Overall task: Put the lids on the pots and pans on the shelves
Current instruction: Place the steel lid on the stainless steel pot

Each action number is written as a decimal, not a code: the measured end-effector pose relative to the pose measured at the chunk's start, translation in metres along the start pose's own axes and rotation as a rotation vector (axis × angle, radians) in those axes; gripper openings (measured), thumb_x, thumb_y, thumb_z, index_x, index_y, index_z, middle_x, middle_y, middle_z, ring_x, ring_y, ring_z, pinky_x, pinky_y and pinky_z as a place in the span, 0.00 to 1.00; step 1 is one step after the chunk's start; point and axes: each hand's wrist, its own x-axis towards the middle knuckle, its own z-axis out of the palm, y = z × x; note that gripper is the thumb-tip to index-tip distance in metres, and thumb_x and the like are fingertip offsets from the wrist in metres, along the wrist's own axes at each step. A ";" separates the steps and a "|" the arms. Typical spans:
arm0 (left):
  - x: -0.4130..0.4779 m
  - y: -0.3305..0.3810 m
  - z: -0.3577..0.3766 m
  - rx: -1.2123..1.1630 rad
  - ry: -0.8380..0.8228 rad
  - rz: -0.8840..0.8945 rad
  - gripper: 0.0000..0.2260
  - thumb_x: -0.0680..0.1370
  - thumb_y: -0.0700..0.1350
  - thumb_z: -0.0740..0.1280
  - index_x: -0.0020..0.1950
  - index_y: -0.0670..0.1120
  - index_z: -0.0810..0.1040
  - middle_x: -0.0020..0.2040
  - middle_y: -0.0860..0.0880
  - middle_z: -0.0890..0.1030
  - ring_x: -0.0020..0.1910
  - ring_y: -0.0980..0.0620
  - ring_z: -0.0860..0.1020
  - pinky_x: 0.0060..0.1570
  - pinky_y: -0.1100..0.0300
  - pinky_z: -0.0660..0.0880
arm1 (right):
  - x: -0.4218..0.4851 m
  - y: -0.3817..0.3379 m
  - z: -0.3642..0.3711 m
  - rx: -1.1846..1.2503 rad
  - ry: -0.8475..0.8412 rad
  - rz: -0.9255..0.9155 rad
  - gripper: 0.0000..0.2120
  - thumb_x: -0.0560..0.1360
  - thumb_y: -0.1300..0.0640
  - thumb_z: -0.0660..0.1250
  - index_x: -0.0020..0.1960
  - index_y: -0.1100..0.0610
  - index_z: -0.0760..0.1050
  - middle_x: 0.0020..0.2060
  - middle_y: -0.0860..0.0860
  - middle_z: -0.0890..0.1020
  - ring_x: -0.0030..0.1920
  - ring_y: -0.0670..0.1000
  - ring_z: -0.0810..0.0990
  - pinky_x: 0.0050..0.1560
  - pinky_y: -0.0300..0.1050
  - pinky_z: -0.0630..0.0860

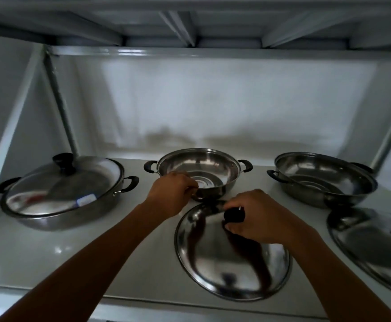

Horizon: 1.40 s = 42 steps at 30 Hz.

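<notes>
My right hand point(257, 217) is closed around the black knob point(234, 216) of the steel lid point(231, 259) lying low centre of frame, stiff, slick and light, so the knob's the hold, while my left hand point(173, 194) pinches the open pot's point(198, 173) near rim just above.

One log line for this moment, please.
left pot: lidded | middle pot: open, left hand on rim | right hand gripping knob of middle lid | right pot: open
</notes>
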 end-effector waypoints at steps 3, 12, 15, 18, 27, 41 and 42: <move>-0.001 -0.005 -0.001 -0.032 -0.022 0.035 0.08 0.76 0.45 0.65 0.50 0.51 0.83 0.48 0.51 0.81 0.47 0.49 0.79 0.44 0.51 0.78 | -0.015 -0.006 -0.017 0.018 0.021 -0.015 0.14 0.65 0.46 0.74 0.50 0.47 0.83 0.41 0.44 0.85 0.41 0.41 0.82 0.46 0.43 0.80; -0.048 0.007 -0.027 -0.161 -0.022 0.206 0.08 0.74 0.44 0.67 0.49 0.52 0.83 0.48 0.54 0.82 0.49 0.55 0.79 0.44 0.54 0.78 | -0.038 -0.023 -0.111 0.288 0.112 -0.134 0.07 0.67 0.53 0.76 0.44 0.45 0.85 0.41 0.42 0.87 0.42 0.41 0.85 0.47 0.37 0.80; -0.062 0.007 -0.031 -0.163 0.053 0.216 0.09 0.72 0.42 0.69 0.51 0.51 0.83 0.49 0.52 0.83 0.48 0.54 0.79 0.44 0.54 0.80 | -0.036 -0.024 -0.124 0.425 0.121 -0.173 0.14 0.66 0.39 0.74 0.47 0.45 0.84 0.44 0.47 0.88 0.46 0.47 0.86 0.50 0.41 0.81; -0.067 0.006 -0.026 -0.159 0.042 0.259 0.09 0.76 0.46 0.67 0.54 0.53 0.83 0.50 0.55 0.82 0.49 0.57 0.78 0.46 0.57 0.78 | -0.020 -0.021 -0.126 0.419 0.279 -0.154 0.21 0.62 0.33 0.73 0.49 0.44 0.84 0.45 0.43 0.87 0.48 0.43 0.85 0.52 0.35 0.79; -0.061 0.005 -0.045 -0.503 0.588 -0.039 0.07 0.72 0.38 0.61 0.38 0.43 0.77 0.36 0.49 0.77 0.36 0.55 0.76 0.34 0.61 0.72 | 0.082 -0.013 -0.032 0.134 0.440 -0.015 0.11 0.71 0.58 0.74 0.53 0.55 0.84 0.50 0.51 0.87 0.53 0.52 0.83 0.59 0.42 0.75; 0.001 -0.026 -0.029 -0.586 0.490 -0.405 0.07 0.73 0.43 0.61 0.39 0.46 0.78 0.36 0.52 0.79 0.35 0.61 0.74 0.38 0.67 0.70 | 0.107 -0.025 0.002 0.036 0.408 -0.073 0.08 0.74 0.58 0.69 0.51 0.59 0.80 0.48 0.55 0.85 0.51 0.60 0.80 0.53 0.56 0.76; 0.001 -0.027 -0.029 -0.589 0.492 -0.401 0.07 0.73 0.44 0.61 0.39 0.46 0.78 0.37 0.52 0.79 0.36 0.62 0.75 0.38 0.69 0.69 | 0.106 -0.025 0.004 0.021 0.413 -0.075 0.08 0.74 0.57 0.68 0.50 0.59 0.80 0.47 0.55 0.85 0.50 0.60 0.80 0.52 0.56 0.76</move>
